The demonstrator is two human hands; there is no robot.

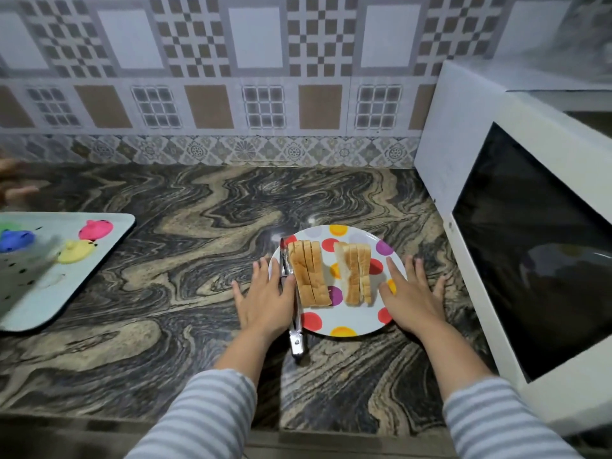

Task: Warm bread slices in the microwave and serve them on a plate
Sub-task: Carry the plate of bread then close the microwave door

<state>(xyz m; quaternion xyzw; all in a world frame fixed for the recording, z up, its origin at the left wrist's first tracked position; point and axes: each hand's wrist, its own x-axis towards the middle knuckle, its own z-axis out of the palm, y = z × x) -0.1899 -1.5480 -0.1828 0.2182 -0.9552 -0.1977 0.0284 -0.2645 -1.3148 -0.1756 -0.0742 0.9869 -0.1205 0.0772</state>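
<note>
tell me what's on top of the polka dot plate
Two rows of bread slices stand on the plate, with metal tongs lying across its left rim. The left hand and right hand rest flat at its sides, hiding parts of both rims.

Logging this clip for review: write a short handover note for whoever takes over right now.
Left hand: open, flat at the plate's left edge, beside the tongs.
Right hand: open, flat at the plate's right edge.
Plate: on the counter before the microwave, carrying two stacks of bread slices.
Microwave door is closed.
Whether the bread is warmed cannot be told.
Left: confirm warming, then serve.
</note>
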